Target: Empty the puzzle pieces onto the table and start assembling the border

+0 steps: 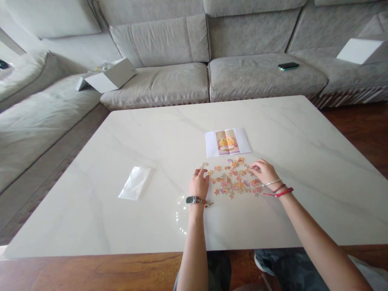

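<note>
Loose jigsaw pieces point(232, 182) in orange, pink, purple and cream lie in a spread heap on the white marble-patterned table point(91, 161). My left hand point(199, 185) is at the heap's left edge, its fingers curled down to the tabletop; what the fingertips hold, if anything, is hidden. On the right side, my right hand point(264, 171) pinches a small jigsaw piece between thumb and fingertips. Just beyond the heap lies a creased sheet of paper point(212, 144) printed with a yellow cartoon figure.
A clear plastic bag point(135, 184) lies flat on the table to the left. Behind the table runs a grey sofa point(169, 83), bearing a white box point(112, 76) on the left, a phone point(288, 66) and another white box point(360, 50) on the right.
</note>
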`<state>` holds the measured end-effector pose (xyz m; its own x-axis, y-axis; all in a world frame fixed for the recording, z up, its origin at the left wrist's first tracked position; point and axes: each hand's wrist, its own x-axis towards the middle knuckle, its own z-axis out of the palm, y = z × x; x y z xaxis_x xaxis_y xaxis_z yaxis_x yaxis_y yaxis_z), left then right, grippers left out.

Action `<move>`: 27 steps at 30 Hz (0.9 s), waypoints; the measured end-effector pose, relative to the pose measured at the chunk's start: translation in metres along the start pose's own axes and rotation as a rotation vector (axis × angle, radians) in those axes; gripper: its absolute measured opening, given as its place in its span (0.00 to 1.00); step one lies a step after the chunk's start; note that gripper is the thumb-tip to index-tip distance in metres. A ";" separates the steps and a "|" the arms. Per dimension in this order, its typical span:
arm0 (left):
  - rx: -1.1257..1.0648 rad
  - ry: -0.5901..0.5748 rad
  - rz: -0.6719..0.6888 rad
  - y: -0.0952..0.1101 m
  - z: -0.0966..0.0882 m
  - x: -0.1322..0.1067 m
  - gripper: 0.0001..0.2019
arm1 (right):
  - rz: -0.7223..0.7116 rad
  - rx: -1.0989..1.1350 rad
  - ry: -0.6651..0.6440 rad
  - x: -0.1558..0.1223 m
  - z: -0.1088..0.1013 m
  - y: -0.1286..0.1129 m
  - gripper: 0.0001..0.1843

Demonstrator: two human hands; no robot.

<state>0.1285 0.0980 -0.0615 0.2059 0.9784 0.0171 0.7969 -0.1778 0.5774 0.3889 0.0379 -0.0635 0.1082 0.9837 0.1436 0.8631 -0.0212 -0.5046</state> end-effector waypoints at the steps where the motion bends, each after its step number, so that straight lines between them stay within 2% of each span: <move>1: 0.000 -0.004 0.006 0.001 0.001 0.000 0.10 | 0.018 -0.011 0.017 -0.001 -0.003 0.004 0.03; 6: -0.002 -0.025 0.033 0.004 0.006 0.001 0.09 | 0.030 -0.032 0.000 -0.004 -0.007 0.017 0.08; 10: 0.006 -0.017 0.035 0.006 0.008 0.001 0.09 | -0.002 -0.020 -0.039 -0.006 -0.003 0.014 0.09; 14: 0.012 -0.027 0.037 0.008 0.010 0.001 0.09 | -0.069 -0.050 -0.090 -0.001 0.003 -0.003 0.11; 17: 0.014 -0.025 0.031 0.008 0.008 0.002 0.09 | -0.128 -0.132 -0.140 0.006 0.008 -0.019 0.10; 20: 0.022 0.017 -0.009 0.003 0.003 0.002 0.09 | -0.131 -0.196 -0.196 0.012 0.009 -0.028 0.05; 22: 0.034 0.067 -0.067 -0.001 -0.001 0.003 0.09 | -0.132 -0.185 -0.187 0.016 0.006 -0.033 0.04; 25: 0.060 0.124 -0.140 -0.006 -0.005 0.002 0.09 | -0.172 -0.111 -0.138 0.032 0.005 -0.049 0.05; 27: 0.075 0.140 -0.155 -0.008 -0.006 0.002 0.10 | -0.230 -0.079 -0.156 0.052 0.012 -0.069 0.06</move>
<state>0.1189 0.1022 -0.0608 0.0007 0.9988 0.0486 0.8540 -0.0259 0.5196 0.3285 0.0929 -0.0315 -0.1669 0.9797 0.1113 0.8925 0.1981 -0.4052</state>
